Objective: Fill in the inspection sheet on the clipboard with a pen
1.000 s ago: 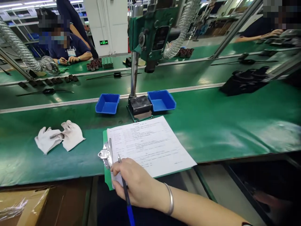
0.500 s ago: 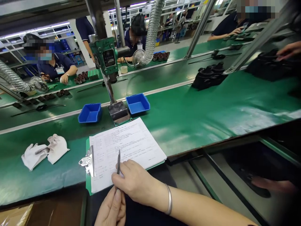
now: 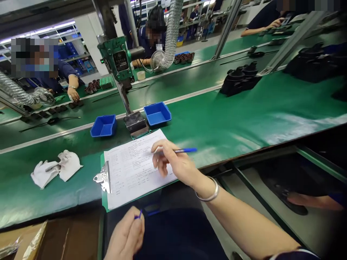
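Note:
Between the fingers and thumb of my right hand (image 3: pixel 172 159) lies a pen (image 3: pixel 186 150), its blue end pointing right. This hand is over the right part of printed sheets (image 3: pixel 130 177) on a green clipboard (image 3: pixel 105 202) with a metal clip (image 3: pixel 103 177) at the left. Below the board, my left hand (image 3: pixel 127 231) is closed on a small blue pen cap (image 3: pixel 139 215), mostly hidden by the fingers. A pair of white gloves (image 3: pixel 58 168) rests on the green table to the left.
A green press (image 3: pixel 116 57) stands behind the clipboard, between a blue bin (image 3: pixel 103 126) and another blue bin (image 3: pixel 157 113). Black parts (image 3: pixel 240 79) sit further right on the green table (image 3: pixel 195 112). Co-workers sit across the bench. A cardboard box (image 3: pixel 62 238) is at lower left.
My hands were together at the pen's end and are now apart. The right hand moved up and right over the sheets with the pen; the left keeps the blue cap.

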Tool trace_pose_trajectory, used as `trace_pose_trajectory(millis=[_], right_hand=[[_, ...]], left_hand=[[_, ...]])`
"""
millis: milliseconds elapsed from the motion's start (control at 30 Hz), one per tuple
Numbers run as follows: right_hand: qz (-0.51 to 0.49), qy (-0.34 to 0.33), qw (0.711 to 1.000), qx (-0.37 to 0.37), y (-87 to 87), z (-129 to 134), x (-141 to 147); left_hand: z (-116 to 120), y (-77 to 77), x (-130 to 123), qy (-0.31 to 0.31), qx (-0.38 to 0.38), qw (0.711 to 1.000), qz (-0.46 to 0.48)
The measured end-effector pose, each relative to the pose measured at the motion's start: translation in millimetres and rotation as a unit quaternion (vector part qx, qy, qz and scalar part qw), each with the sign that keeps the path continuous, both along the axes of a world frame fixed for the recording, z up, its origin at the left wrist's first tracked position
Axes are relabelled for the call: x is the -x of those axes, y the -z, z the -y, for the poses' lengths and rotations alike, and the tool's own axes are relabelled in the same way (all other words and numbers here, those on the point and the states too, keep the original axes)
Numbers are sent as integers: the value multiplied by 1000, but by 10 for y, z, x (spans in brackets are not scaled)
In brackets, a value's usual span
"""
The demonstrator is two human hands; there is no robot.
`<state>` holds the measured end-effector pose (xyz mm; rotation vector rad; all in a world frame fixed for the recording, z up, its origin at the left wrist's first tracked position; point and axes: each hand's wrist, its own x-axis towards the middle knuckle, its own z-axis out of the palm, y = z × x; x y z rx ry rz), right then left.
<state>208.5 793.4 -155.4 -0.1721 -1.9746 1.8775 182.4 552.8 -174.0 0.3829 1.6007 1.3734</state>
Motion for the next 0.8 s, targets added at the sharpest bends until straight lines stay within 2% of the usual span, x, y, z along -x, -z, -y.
trace_pose_trajectory(millis=[33, 100, 167, 267, 400, 533, 633, 700, 800], right_hand=[[20, -69, 995, 73, -1, 68, -35], [55, -143, 978, 143, 30, 251, -90], [69, -156, 973, 155, 79, 414, -108], [79, -167, 973, 141, 125, 522, -75], [113, -207, 966, 109, 155, 566, -12], [127, -239, 958, 98, 259, 687, 34], [137, -253, 955, 69, 315, 738, 91], [150, -268, 950, 54, 294, 726, 144], [151, -285, 946, 20, 182, 663, 234]], left_hand=[[5, 24, 20, -15, 34, 995, -98], [10, 92, 77, -13, 70, 967, -243], [25, 168, 135, 20, 78, 947, -312], [67, 248, 199, 54, 86, 927, -361], [101, 275, 267, 77, 61, 912, -398], [39, 286, 268, 88, 53, 923, -372], [-56, 310, 183, 43, 61, 936, -343], [-110, 300, 142, -2, 54, 945, -321], [-120, 178, 232, -20, 55, 944, -325]])
